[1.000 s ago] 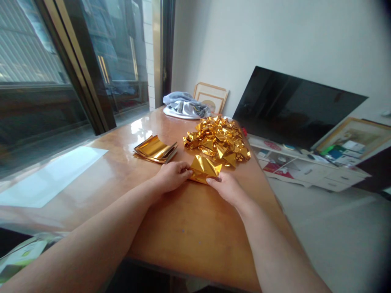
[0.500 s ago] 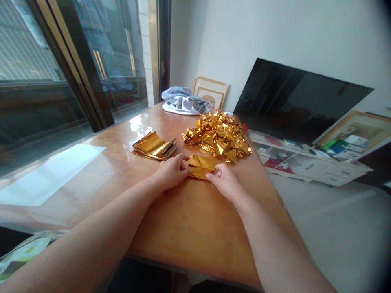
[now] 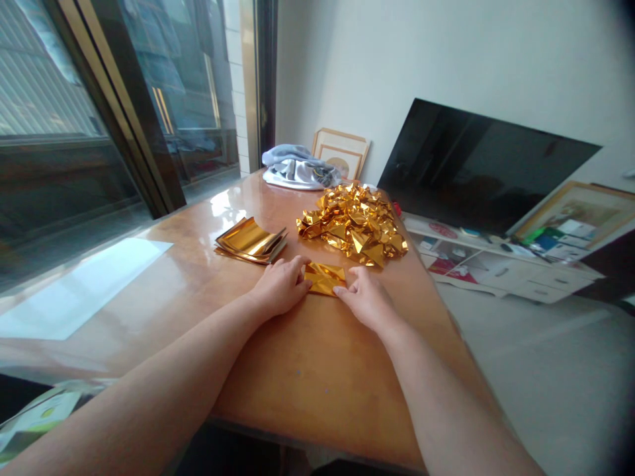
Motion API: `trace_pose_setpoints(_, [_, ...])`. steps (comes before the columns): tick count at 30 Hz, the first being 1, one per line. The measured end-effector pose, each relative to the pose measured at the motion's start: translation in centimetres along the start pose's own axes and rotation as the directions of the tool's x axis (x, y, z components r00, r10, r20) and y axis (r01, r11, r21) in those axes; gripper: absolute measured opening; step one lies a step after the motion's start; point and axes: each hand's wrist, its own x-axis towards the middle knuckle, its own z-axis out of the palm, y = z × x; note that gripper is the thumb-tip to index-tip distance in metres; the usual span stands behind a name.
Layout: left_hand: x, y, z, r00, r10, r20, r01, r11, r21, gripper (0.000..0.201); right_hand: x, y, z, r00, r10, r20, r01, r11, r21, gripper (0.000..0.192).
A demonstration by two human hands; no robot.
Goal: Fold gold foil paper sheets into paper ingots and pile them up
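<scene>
A gold foil sheet (image 3: 325, 278) is pressed flat on the table (image 3: 297, 370) between the left hand (image 3: 280, 285) and right hand (image 3: 364, 301), fingertips closed on its ends; creasing seems underway, and firm even pressure is judged needed next

Folded gold foil sheet (image 3: 325, 278), flat on table

Folded foil sheet (image 3: 325, 278) on the table (image 3: 307, 370) between left hand (image 3: 278, 287) and right hand (image 3: 364, 301), foil pile (image 3: 353, 225) behind it, sheet stack (image 3: 251, 241) to the left
</scene>
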Motion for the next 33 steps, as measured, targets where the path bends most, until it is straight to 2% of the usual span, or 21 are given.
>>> trace_pose_setpoints(19, [-0.3, 0.6, 0.1, 0.997, 0.075, 0.005, -0.075, 0.989, 0.124, 0.035, -0.3, -0.4, -0.1, 0.999, -0.027, 0.025, 0.028, 0.996, -0.079, 0.034])
trace_pose_setpoints(24, [-0.6, 1.1, -0.2, 0.994, 0.089, -0.068, -0.074, 0.977, 0.200, 0.040, -0.3, -0.5, -0.1, 0.999, -0.036, 0.032, 0.039, 0.992, -0.118, 0.029])
trace_pose_setpoints(27, [-0.6, 1.6, -0.6, 0.981, 0.183, -0.068, -0.162, 0.956, 0.245, 0.033, -0.4, -0.7, -0.2, 0.999, -0.040, 0.034, 0.045, 0.982, -0.183, 0.029])
trace_pose_setpoints(33, [-0.6, 2.3, -1.2, 0.932, 0.354, 0.072, -0.361, 0.904, 0.230, 0.029, -1.0, -0.7, -0.7, 0.998, -0.065, 0.000, 0.062, 0.936, -0.346, 0.039])
